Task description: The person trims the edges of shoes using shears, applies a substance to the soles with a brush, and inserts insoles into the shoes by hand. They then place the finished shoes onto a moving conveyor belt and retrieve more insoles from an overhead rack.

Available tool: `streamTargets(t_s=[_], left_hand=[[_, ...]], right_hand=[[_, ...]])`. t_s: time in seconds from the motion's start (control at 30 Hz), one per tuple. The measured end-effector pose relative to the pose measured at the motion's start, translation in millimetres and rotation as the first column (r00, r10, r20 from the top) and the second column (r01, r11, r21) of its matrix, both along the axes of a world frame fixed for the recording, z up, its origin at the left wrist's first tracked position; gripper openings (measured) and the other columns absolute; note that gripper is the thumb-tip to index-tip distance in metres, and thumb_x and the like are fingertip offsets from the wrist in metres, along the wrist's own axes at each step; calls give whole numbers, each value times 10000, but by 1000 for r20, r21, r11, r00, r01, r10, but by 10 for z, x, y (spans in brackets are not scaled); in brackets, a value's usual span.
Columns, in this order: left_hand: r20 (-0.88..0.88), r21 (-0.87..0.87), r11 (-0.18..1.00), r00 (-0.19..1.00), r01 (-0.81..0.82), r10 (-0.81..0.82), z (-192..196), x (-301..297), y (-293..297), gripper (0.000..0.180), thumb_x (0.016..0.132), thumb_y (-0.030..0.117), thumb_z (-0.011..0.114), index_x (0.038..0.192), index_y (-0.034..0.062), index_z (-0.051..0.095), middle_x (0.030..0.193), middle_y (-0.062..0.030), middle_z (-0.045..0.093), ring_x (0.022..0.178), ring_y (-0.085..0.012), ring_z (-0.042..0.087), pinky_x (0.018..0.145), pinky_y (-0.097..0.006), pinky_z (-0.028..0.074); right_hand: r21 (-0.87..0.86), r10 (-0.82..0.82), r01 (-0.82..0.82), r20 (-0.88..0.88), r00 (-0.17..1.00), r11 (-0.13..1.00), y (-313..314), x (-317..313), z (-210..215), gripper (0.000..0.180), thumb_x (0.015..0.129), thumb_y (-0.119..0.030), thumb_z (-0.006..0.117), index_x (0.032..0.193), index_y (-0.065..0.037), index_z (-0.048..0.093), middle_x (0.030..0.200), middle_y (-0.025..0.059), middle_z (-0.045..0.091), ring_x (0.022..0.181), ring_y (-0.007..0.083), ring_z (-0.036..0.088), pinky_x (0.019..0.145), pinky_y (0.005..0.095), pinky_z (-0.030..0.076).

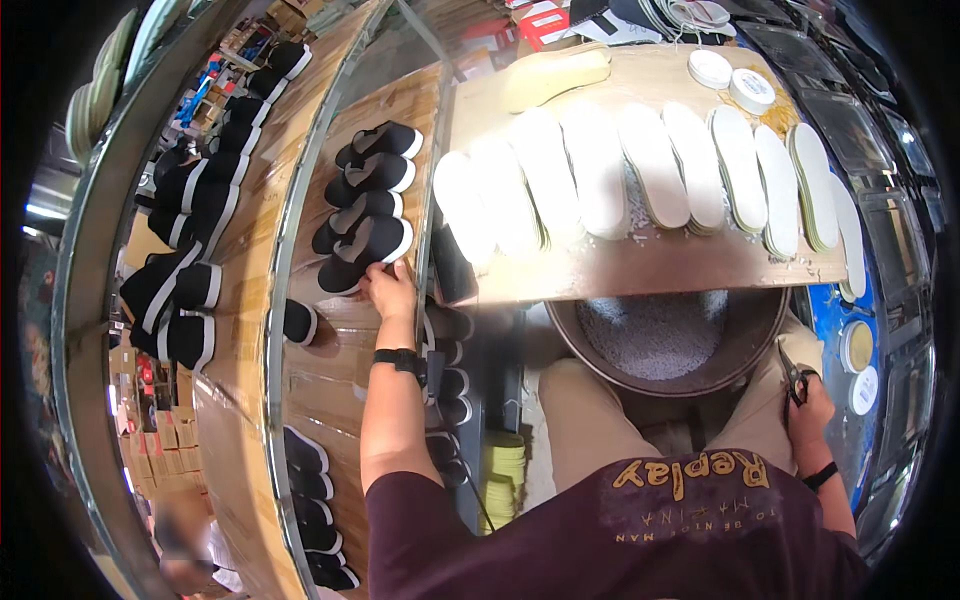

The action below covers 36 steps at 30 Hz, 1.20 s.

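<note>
Probably handling black shoe (380, 245) near shelf (345, 385) right edge: left hand (392, 288) touching, grip unclear; right hand (812, 410) holds scissors (797, 380); lift needs pinch.

At the upper centre-left of the frame, some fingertips of the left hand (388, 290) are hidden against a black shoe (362, 255), so its grip cannot be told. At the right, the right hand (812, 405) covers part of the scissors (795, 378). The worktop (610, 272) hides the far side of the basin (672, 386), and its grains (650, 340) are too small to identify. Strong light washes out the leftmost insoles (490, 205). At the lower left, a person (185, 540) is blurred; at the upper left, the dark rim cuts off some pale soles (95, 112).
</note>
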<state>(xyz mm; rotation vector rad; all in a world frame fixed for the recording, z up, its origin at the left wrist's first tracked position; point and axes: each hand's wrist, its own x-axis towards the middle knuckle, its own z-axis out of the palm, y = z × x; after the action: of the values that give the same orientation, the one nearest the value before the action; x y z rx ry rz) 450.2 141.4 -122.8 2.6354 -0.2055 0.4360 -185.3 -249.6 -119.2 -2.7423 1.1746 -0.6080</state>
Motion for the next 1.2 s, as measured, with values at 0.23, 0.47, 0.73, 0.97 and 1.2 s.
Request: streamTargets(t_s=[0.23,0.47,0.73,0.97,1.2], left_hand=[[55,179,957,974,-228,222,75,1000,-391,360,853,438,620,963,96,593,1081,-243,570,1096,-405,492,955,-494,388],[206,11,968,948,-252,244,-157,2225,-498,224,836,276,689,876,65,622,842,-145,671,808,-344,647,730,-454,502],[77,-124,992,997,3,7,-249,2968,-361,417,849,252,647,1158,-20,581,1105,-203,637,1031,-332,610,908,-400,471],[-170,385,919,985,81,-16,-99,2644,-384,776,954,568,309,1464,-15,266,1549,-195,210,1448,-329,148,1158,-495,142],[-182,379,915,981,138,-72,-111,1592,-192,738,972,505,326,1471,-30,229,1555,-205,186,1448,-337,146,1169,-471,126]], right_hand=[[71,-44,51,-104,994,996,-39,197,4,249,699,-49,649,937,-52,575,780,180,607,732,409,592,623,458,457],[56,-43,60,-260,965,997,-100,228,18,330,681,-8,600,1009,-18,571,811,189,606,750,420,585,651,459,464],[2,-65,69,-310,949,998,-128,244,1,370,688,-55,640,1048,-7,569,858,189,625,772,412,602,671,448,474],[15,-78,86,-299,951,996,-120,105,-84,431,566,-43,680,978,-35,553,816,182,607,760,430,590,653,462,459],[34,-114,122,-174,978,992,15,222,3,325,628,-74,701,916,-75,549,790,167,606,734,408,585,632,479,448]])
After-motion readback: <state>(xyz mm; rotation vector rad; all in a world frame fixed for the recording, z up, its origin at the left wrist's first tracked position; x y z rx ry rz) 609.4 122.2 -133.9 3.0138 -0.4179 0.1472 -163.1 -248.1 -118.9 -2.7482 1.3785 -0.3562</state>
